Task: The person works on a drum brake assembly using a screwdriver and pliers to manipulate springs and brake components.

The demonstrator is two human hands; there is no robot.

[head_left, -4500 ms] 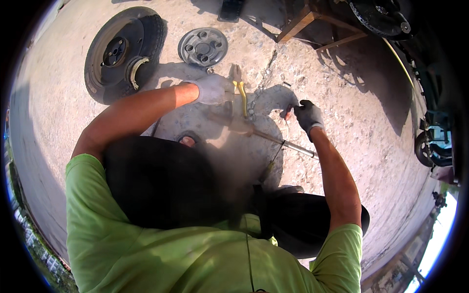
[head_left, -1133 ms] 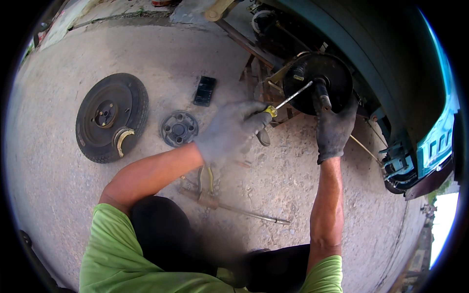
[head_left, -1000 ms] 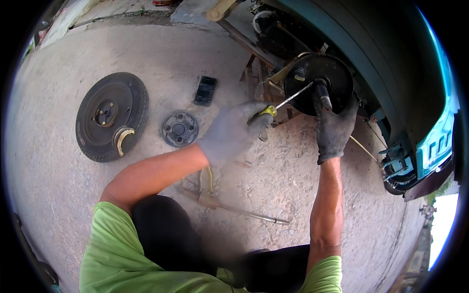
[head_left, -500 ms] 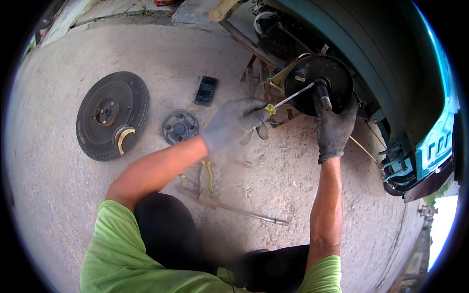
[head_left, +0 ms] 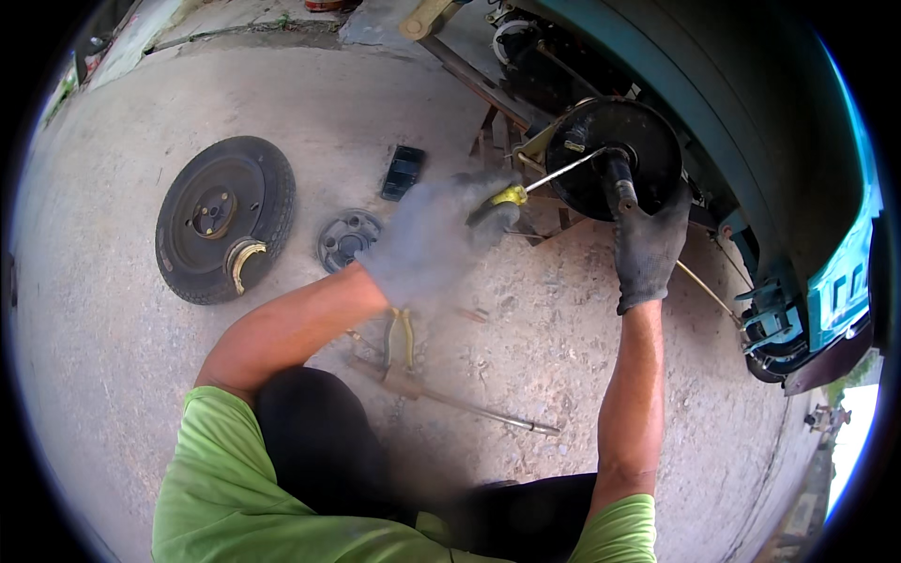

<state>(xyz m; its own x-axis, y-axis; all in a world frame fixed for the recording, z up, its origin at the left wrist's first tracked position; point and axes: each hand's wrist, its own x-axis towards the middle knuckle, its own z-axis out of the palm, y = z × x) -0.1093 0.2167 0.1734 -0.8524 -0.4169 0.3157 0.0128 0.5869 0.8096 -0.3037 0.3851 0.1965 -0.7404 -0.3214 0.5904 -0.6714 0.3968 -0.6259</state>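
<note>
My left hand (head_left: 427, 235), gloved in grey and smeared by motion, is closed round the yellow handle of a screwdriver (head_left: 511, 195). The screwdriver's metal shaft points up and right, its tip at the base of a dark spindle (head_left: 620, 178). That spindle sticks out of the middle of a round black brake backing plate (head_left: 648, 131). My right hand (head_left: 649, 249), in a dark grey glove, grips the plate's lower right edge, with the thumb beside the spindle. Its fingertips are partly hidden at the edge.
A teal vehicle body (head_left: 741, 103) overhangs at the right, beside a rusty metal stand (head_left: 483, 136). On the concrete lie a wheel (head_left: 274, 183) with a curved brake shoe (head_left: 244, 266) on it, a brake drum (head_left: 340, 242), a phone (head_left: 404, 172), pliers (head_left: 402, 338) and a long metal bar (head_left: 479, 410).
My left hand has drawn slightly left and down with the screwdriver, whose tip stays near the spindle's base. The right hand keeps its hold. The view has shifted slightly.
</note>
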